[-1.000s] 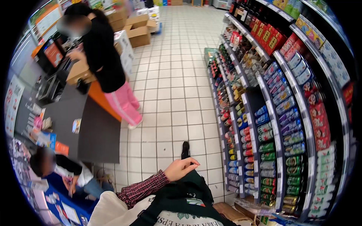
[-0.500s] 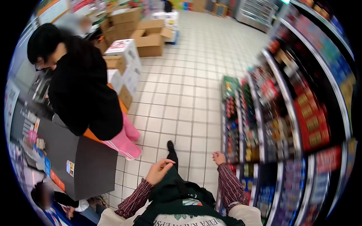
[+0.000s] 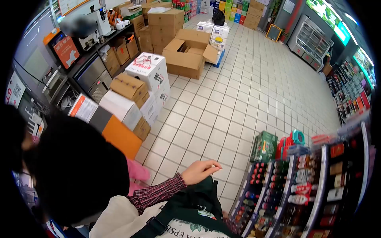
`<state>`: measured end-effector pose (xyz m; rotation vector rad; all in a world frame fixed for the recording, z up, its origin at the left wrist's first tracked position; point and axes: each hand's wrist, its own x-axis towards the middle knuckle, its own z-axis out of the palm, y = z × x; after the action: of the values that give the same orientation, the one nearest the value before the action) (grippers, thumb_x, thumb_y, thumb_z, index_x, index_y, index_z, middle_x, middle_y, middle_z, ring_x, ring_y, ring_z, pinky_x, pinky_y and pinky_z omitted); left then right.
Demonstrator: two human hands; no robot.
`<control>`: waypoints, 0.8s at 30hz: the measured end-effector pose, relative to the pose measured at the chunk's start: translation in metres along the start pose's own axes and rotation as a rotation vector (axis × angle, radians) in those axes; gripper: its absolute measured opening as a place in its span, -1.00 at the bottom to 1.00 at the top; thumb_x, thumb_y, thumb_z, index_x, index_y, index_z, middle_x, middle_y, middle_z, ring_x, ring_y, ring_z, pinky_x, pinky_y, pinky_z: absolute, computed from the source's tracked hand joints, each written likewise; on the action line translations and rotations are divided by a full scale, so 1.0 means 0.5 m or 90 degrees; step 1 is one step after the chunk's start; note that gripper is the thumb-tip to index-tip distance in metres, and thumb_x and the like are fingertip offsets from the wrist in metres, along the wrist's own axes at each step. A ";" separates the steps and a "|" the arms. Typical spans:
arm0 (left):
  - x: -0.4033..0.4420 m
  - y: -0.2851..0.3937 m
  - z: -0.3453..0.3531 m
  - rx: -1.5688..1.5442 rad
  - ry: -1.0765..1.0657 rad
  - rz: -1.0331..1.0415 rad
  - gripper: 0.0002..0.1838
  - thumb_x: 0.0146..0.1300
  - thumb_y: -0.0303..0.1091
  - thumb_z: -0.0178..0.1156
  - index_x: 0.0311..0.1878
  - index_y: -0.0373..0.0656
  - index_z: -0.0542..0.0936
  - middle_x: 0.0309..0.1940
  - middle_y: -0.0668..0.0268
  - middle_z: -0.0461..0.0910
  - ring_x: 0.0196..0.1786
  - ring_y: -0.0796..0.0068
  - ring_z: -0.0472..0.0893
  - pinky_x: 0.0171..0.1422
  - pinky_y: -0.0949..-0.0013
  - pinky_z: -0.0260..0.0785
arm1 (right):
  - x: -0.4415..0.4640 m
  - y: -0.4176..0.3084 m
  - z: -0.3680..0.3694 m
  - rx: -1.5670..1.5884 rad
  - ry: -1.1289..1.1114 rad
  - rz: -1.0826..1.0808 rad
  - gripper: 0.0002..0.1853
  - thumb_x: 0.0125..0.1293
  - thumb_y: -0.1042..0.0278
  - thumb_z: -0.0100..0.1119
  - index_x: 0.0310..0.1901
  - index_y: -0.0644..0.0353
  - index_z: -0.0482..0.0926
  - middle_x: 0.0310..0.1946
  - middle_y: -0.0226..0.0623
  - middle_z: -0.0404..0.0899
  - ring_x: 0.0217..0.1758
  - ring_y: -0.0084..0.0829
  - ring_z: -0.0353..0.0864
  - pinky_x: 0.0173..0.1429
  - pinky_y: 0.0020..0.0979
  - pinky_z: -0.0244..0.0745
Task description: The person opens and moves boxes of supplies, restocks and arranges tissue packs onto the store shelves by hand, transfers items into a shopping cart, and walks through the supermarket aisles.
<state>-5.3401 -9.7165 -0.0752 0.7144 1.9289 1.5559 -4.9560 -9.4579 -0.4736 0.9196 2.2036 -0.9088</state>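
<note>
My left hand (image 3: 199, 171) hangs in front of my body with its fingers loosely stretched out and nothing in it. A dark red plaid sleeve (image 3: 158, 194) covers that forearm. Just below the hand is the dark green apron (image 3: 198, 194) I wear over a light printed top. My right arm is barely visible at the bottom, where a bit of plaid sleeve (image 3: 235, 227) shows beside the shelf; the fingers of that hand cannot be made out. Nearest on that side is a shelf of bottles (image 3: 274, 184).
Close on my left stands a person in black (image 3: 79, 170) with pink trousers. Beyond are an orange counter panel (image 3: 122, 137), stacked cartons (image 3: 147, 67) and an open cardboard box (image 3: 186, 53). A green case (image 3: 264, 146) sits at the shelf's end. Tiled floor (image 3: 238, 79) stretches ahead.
My view has swung and moved forward along the aisle. The person in black is now closer beside me. My left hand appears farther right, while my right hand has dropped almost out of sight.
</note>
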 end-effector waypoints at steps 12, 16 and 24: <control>0.612 -0.031 -0.360 -0.019 -0.011 -0.024 -0.70 0.45 -0.22 0.09 0.14 -0.09 0.54 -0.53 0.40 0.47 -0.41 0.64 0.50 -0.27 0.49 0.38 | 0.678 -0.314 -0.424 -0.417 -0.062 -0.177 -0.67 0.27 0.09 0.08 -0.30 0.21 0.64 -0.33 -0.15 0.69 -0.26 -0.33 0.70 -0.20 -0.16 0.57; 0.686 -0.081 -0.524 -0.186 0.229 -0.093 -0.70 0.43 -0.27 0.10 0.16 -0.11 0.54 -0.49 0.45 0.46 -0.39 0.68 0.50 -0.22 0.56 0.39 | 1.059 -0.714 -0.663 -0.067 0.114 -0.175 -0.67 0.32 0.10 0.09 -0.27 0.25 0.62 -0.53 -0.27 0.67 -0.56 -0.46 0.65 -0.50 -0.40 0.49; 0.779 -0.334 -0.898 -0.205 0.510 -0.146 -0.74 0.45 -0.29 0.07 0.10 -0.19 0.54 -0.46 0.44 0.49 -0.38 0.67 0.50 -0.24 0.53 0.42 | 1.251 -1.622 -0.951 0.078 0.102 -0.400 -0.69 0.41 0.16 0.08 -0.11 0.29 0.57 -0.40 -0.21 0.68 -0.46 -0.46 0.67 -0.35 -0.42 0.55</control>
<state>-5.9421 -9.7809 -0.1962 -0.3226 2.0804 2.1172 -6.0652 -9.2936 -0.3392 0.3453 2.6562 -1.2964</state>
